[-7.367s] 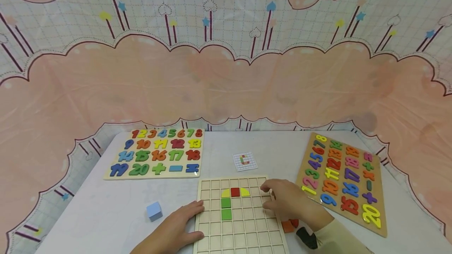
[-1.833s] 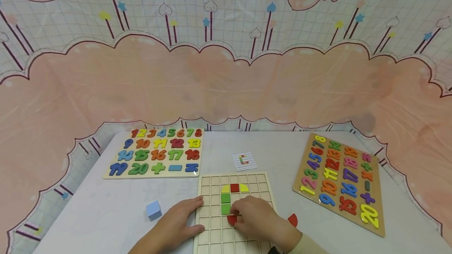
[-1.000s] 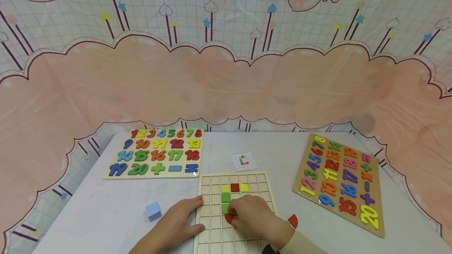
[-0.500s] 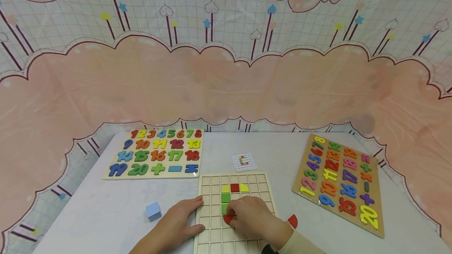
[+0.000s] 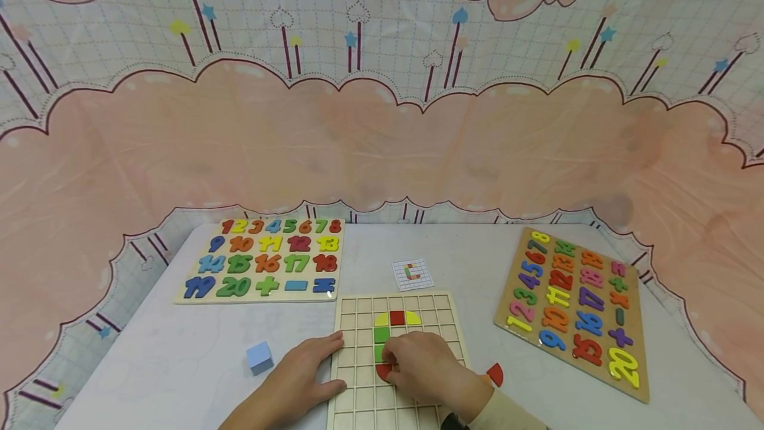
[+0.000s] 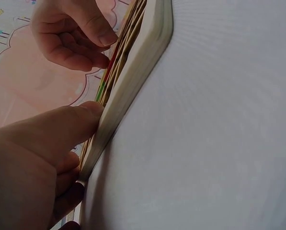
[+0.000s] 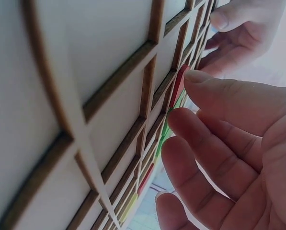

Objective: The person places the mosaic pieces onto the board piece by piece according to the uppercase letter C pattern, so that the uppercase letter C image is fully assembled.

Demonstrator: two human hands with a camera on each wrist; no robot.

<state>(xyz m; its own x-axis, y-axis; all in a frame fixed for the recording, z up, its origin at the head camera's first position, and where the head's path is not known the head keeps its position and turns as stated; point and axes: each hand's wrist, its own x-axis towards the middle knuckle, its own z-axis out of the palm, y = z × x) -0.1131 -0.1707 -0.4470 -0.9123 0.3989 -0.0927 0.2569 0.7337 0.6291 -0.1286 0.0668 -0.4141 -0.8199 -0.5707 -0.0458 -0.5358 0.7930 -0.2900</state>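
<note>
On the table lies a wooden grid board (image 5: 358, 398). Its cells hold two yellow quarter-circles (image 5: 413, 318) with a red square (image 5: 396, 318) between them, and two green squares (image 5: 381, 335) below the left one. Under these sits a red quarter-circle piece (image 5: 382, 372), pinched at its right side by the thumb and forefinger of my right hand (image 5: 426, 365). The right wrist view shows the thumb touching the red piece (image 7: 179, 86). My left hand (image 5: 304, 373) rests along the board's left edge, fingers mostly straight; its thumb touches the rim in the left wrist view.
Beyond the board lies a small pattern card (image 5: 413, 274). Number boards stand at the left (image 5: 251, 296) and right (image 5: 514, 304). A blue cube (image 5: 259, 358) is left of my left hand. Another red quarter-circle (image 5: 495, 374) lies right of the grid board, with an orange piece partly hidden.
My right hand has come from the board's right side to the middle, bringing the red quarter-circle. Over the last second the piece slid slightly left into the cell below the green squares.
</note>
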